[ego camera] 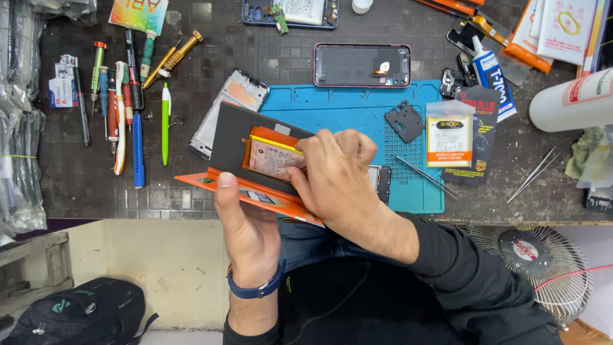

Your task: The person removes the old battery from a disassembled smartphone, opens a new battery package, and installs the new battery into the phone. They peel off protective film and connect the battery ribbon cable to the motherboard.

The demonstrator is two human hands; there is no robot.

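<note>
seen from above, the left hand [246, 223] clasps an orange and black flat box [255, 163] at its near edge, holding it over the front of a dark tabletop [83, 172]. the right hand [335, 176] pinches a pale battery pack [271, 158] lying in the box. a blue work mat [357, 115] lies just behind, screwdrivers [121, 96] to the left.
</note>
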